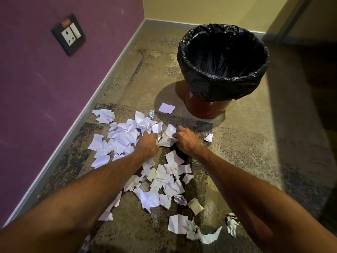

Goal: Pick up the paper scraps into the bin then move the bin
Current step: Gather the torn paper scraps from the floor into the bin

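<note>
The speckled brown-and-grey stone floor (246, 143) fills most of the view, bounded on the left by a purple painted wall (36, 88) and at the back by a pale yellow wall (200, 10). Near the back corner stands the round reddish-brown bin (204, 108), upright, lined with a glossy black plastic bag (223, 70) folded down over its rim; its inside looks dark and no paper can be made out in it.

Two bare forearms reach forward and down from the bottom corners, converging towards the middle of the floor. The left hand (147, 144) is palm-down, knuckles towards the camera, its fingers curled and bunched together over the scattered white torn paper scraps (118, 137) at the near edge of the heap. The right hand (184, 140) is likewise palm-down, wrist slightly cocked, fingers bent and closed on a crumpled white scrap (166, 136) that lies between the two hands; the left fingertips touch the same scrap's other side.

The scraps lie in a loose spread in front of the bin, from beside the purple wall to beneath the arms. One flat square white piece (166, 108) sits just beside the bin's base. On the purple wall is a black-framed white socket plate (69, 34).
</note>
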A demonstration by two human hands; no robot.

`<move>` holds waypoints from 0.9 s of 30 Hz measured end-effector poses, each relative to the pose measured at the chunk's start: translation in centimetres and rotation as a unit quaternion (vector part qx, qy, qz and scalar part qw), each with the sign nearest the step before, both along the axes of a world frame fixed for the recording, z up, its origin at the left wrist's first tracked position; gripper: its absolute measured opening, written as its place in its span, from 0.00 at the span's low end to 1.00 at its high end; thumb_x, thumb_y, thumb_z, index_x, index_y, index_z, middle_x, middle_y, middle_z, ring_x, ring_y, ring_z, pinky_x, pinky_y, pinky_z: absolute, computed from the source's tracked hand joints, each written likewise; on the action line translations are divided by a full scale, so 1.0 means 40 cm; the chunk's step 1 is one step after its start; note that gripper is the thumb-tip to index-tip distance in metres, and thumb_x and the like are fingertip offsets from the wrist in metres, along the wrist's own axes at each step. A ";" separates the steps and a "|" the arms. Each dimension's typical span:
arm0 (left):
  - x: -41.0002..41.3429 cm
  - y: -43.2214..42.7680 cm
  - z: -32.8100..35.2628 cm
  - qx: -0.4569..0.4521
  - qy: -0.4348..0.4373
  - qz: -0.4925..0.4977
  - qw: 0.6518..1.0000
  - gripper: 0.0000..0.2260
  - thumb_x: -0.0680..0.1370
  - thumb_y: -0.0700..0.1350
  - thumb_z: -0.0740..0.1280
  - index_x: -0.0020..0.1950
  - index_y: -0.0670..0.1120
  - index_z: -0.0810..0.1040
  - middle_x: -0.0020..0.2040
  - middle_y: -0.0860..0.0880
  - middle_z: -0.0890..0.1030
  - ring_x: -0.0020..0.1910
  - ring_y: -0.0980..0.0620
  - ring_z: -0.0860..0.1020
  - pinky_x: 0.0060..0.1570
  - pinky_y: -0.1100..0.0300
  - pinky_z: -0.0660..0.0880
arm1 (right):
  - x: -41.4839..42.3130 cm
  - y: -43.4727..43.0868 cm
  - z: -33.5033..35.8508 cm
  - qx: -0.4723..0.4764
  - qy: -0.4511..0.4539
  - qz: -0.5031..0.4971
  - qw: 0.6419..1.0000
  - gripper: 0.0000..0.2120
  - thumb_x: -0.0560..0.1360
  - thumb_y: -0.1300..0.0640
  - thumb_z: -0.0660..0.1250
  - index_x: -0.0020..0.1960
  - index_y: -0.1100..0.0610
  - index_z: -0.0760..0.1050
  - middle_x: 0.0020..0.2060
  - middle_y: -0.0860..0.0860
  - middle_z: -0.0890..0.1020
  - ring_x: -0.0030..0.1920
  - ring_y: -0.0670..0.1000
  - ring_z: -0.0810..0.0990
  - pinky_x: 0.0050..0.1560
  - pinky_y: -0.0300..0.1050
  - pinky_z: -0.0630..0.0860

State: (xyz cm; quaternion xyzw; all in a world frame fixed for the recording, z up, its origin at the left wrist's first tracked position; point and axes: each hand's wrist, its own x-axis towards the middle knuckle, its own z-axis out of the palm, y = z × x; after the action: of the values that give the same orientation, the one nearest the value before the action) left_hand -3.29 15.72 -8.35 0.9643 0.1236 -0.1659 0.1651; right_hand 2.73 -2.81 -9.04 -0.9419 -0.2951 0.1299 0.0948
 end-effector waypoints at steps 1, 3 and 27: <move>0.000 0.000 0.005 -0.007 -0.005 -0.002 1.000 0.17 0.79 0.41 0.73 0.67 0.46 0.80 0.62 0.40 0.82 0.57 0.40 0.83 0.52 0.51 0.80 | -0.004 0.000 0.002 0.000 0.001 0.001 1.000 0.10 0.83 0.54 0.68 0.61 0.55 0.82 0.58 0.55 0.76 0.56 0.59 0.79 0.48 0.53 0.79; -0.001 -0.003 0.020 -0.013 -0.015 -0.005 1.000 0.13 0.78 0.39 0.73 0.62 0.45 0.83 0.56 0.41 0.85 0.53 0.42 0.83 0.49 0.51 0.79 | -0.010 -0.002 0.014 0.028 0.016 -0.017 0.999 0.11 0.83 0.53 0.68 0.59 0.59 0.83 0.55 0.57 0.79 0.53 0.59 0.80 0.49 0.53 0.78; 0.130 -0.107 0.533 -0.153 -0.307 0.067 0.937 0.07 0.78 0.49 0.76 0.51 0.49 0.82 0.46 0.50 0.83 0.45 0.49 0.79 0.42 0.58 0.72 | 0.041 -0.092 0.578 0.288 -0.086 -0.147 0.942 0.08 0.74 0.55 0.75 0.47 0.61 0.83 0.44 0.53 0.82 0.45 0.55 0.79 0.41 0.48 0.72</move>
State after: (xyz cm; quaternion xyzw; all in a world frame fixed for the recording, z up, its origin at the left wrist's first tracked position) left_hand 1.91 11.43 12.97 0.9209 0.1048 0.1331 0.3511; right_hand 4.36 -6.50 14.06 -0.9147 -0.1856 -0.0578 0.3544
